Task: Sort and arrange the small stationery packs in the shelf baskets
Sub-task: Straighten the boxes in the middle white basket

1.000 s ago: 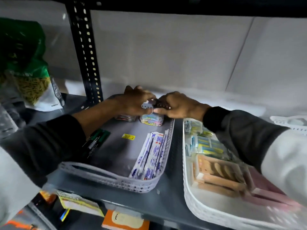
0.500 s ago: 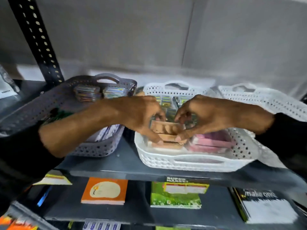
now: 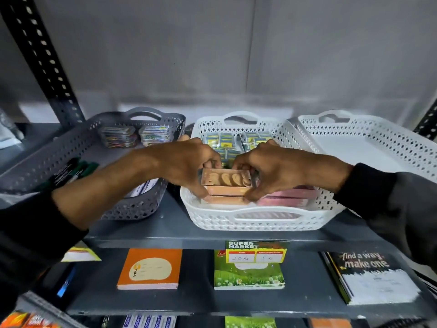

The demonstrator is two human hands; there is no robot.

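A stack of clear boxes with tan rubber bands [image 3: 227, 179] sits at the front of the middle white basket [image 3: 260, 221]. My left hand [image 3: 186, 162] grips the stack's left end and my right hand [image 3: 272, 169] grips its right end. Pink boxes [image 3: 293, 196] lie beside the stack on the right. Yellow-blue small packs [image 3: 227, 139] fill the basket's back. The grey basket [image 3: 132, 207] on the left holds paper-clip boxes [image 3: 134, 136], dark markers [image 3: 71, 171] and white-blue packs, partly hidden by my left forearm.
A white basket [image 3: 378, 138] with nothing visible inside stands at the right. A black perforated post [image 3: 42, 62] rises at the back left. Below the shelf lie an orange notebook [image 3: 151, 268], a green notebook [image 3: 248, 275], a black-white notebook [image 3: 373, 278] and a price tag [image 3: 256, 252].
One second ago both hands were at the paper-clip boxes in the grey basket. They moved right to the white basket and took hold of the rubber-band box stack; the view pulled back.
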